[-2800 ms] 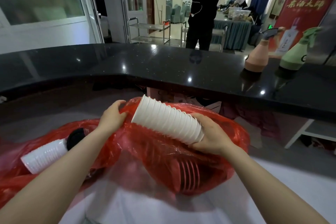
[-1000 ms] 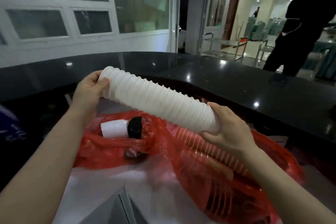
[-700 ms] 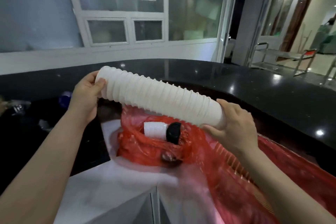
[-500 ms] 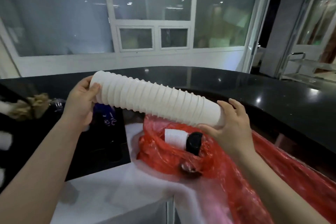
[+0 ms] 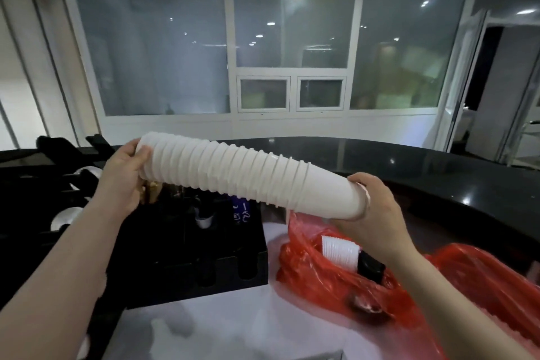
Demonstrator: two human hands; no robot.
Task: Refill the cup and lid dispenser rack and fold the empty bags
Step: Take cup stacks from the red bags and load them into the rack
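- Both hands busy w/ one thing: left hand curled round the wide rim end of the cup stack, right hand cupping the narrow base end. Fingers wrapped on both sides, nothing else held.
- Stack = long sleeve of white paper cups, held roughly level in the air, rim end tilted a bit higher, above the dispenser rack and the counter's near edge. Not touching the rack.
- Rack sits low on my left, black, w/ several slots. Too dark to tell how full they are; a few pale round shapes at far left could be lids or cups, can't say which.
- Red bag lies to my right on the white surface, just beside the rack. Def not empty: a shorter white cup stack w/ smth black next to it pokes out of the opening, and more ribbed shapes show thru the plastic.
- Progress, my guess: early. One sleeve out of the bag, none of it loaded yet as far as I can see.
- Left to do: drop this stack into a slot, pull the rest out of the bag, load cups + lids, then fold the bag(s). No folding started.
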